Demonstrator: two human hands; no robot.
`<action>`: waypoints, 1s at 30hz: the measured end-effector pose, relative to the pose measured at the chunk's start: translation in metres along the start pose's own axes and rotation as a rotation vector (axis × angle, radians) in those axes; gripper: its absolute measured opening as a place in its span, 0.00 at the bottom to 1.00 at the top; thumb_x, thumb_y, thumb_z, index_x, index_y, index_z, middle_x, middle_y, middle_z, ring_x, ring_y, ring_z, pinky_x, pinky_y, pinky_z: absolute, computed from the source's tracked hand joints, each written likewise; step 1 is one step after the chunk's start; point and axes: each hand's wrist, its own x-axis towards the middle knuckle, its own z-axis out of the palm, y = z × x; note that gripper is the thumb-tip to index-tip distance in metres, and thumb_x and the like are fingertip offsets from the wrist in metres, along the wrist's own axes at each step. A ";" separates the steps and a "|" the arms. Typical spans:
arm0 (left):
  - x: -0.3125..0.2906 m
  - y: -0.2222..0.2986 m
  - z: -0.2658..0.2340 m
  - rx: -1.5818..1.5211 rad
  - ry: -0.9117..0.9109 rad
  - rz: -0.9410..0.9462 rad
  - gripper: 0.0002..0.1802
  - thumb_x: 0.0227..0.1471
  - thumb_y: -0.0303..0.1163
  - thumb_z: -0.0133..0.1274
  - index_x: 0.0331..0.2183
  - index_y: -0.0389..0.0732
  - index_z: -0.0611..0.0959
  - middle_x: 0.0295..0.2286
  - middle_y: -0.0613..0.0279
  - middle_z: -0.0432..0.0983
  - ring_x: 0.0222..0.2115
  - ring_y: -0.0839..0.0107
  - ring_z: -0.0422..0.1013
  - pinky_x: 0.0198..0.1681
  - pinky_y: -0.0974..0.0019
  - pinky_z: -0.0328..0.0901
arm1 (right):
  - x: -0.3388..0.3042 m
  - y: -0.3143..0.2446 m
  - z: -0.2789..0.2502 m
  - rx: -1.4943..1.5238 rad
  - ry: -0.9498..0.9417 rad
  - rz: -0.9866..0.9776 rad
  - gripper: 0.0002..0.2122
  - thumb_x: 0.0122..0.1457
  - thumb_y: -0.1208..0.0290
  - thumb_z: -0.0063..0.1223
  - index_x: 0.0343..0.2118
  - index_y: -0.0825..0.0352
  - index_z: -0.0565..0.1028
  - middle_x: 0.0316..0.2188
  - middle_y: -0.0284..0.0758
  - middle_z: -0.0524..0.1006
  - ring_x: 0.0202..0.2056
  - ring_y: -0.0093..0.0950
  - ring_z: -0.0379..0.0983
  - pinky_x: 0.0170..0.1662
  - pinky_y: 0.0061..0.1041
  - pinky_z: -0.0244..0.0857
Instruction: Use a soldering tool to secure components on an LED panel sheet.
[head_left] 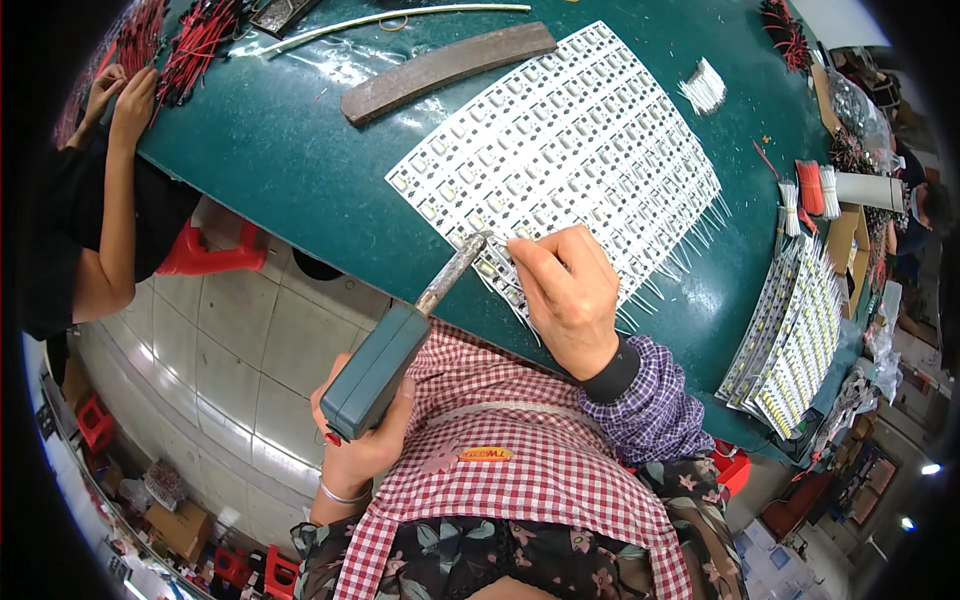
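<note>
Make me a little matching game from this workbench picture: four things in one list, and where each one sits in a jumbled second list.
Things:
1. soldering iron
2. white LED strip panel
3. long brown bar
4. red stool

Places:
A. on the tiled floor under the table edge
B. in the left hand
C. beyond the panel, on the green table
D. under the right hand

Pairs: 1-B, 2-D, 3-C, 4-A

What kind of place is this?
Probably an electronics assembly workshop: a white panel of small circuit boards lies on the green worktable, the left hand holds a teal-handled soldering iron, and red wire bundles lie nearby.
</note>
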 end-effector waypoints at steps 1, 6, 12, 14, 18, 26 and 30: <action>0.001 0.002 0.000 -0.008 -0.005 -0.016 0.10 0.45 0.19 0.65 0.34 0.33 0.86 0.29 0.56 0.79 0.23 0.68 0.77 0.27 0.69 0.69 | 0.000 0.000 0.000 -0.005 0.000 0.000 0.12 0.48 0.84 0.66 0.37 0.68 0.81 0.26 0.33 0.72 0.28 0.32 0.70 0.31 0.31 0.65; -0.012 -0.012 -0.002 -0.039 0.018 0.037 0.13 0.48 0.20 0.64 0.39 0.30 0.84 0.35 0.54 0.82 0.28 0.67 0.79 0.32 0.68 0.71 | 0.001 0.000 -0.001 0.003 0.003 -0.005 0.12 0.48 0.84 0.66 0.37 0.68 0.81 0.26 0.33 0.72 0.28 0.32 0.70 0.31 0.31 0.65; -0.015 -0.014 -0.003 -0.109 0.044 -0.024 0.21 0.49 0.20 0.65 0.46 0.27 0.80 0.37 0.54 0.82 0.33 0.67 0.79 0.37 0.66 0.72 | -0.001 0.002 0.001 -0.002 0.008 -0.008 0.12 0.48 0.83 0.66 0.37 0.68 0.81 0.26 0.33 0.71 0.28 0.32 0.70 0.30 0.31 0.65; -0.012 -0.008 -0.001 -0.107 0.065 -0.024 0.19 0.48 0.19 0.66 0.45 0.28 0.82 0.37 0.54 0.82 0.32 0.68 0.78 0.36 0.67 0.72 | -0.001 0.001 0.001 -0.001 0.007 -0.012 0.12 0.48 0.83 0.66 0.37 0.68 0.81 0.26 0.33 0.71 0.28 0.32 0.70 0.30 0.31 0.65; -0.007 -0.004 -0.003 -0.073 0.033 -0.023 0.16 0.47 0.19 0.66 0.41 0.29 0.84 0.36 0.53 0.82 0.31 0.68 0.78 0.34 0.67 0.72 | 0.003 -0.004 -0.008 -0.009 -0.008 0.000 0.12 0.48 0.84 0.65 0.36 0.68 0.81 0.25 0.34 0.71 0.28 0.32 0.70 0.29 0.31 0.64; 0.000 -0.005 -0.002 -0.035 0.058 -0.008 0.16 0.45 0.19 0.66 0.40 0.30 0.85 0.34 0.53 0.82 0.29 0.68 0.79 0.33 0.69 0.72 | 0.009 -0.015 -0.016 -0.004 0.070 0.002 0.12 0.48 0.85 0.66 0.36 0.69 0.79 0.24 0.34 0.70 0.27 0.32 0.70 0.28 0.31 0.63; 0.005 0.000 0.000 -0.079 0.054 -0.026 0.15 0.45 0.20 0.67 0.39 0.31 0.86 0.32 0.54 0.82 0.27 0.68 0.78 0.31 0.69 0.71 | 0.004 -0.004 -0.002 -0.011 0.071 0.004 0.11 0.49 0.85 0.65 0.36 0.68 0.79 0.25 0.34 0.69 0.27 0.32 0.69 0.28 0.31 0.64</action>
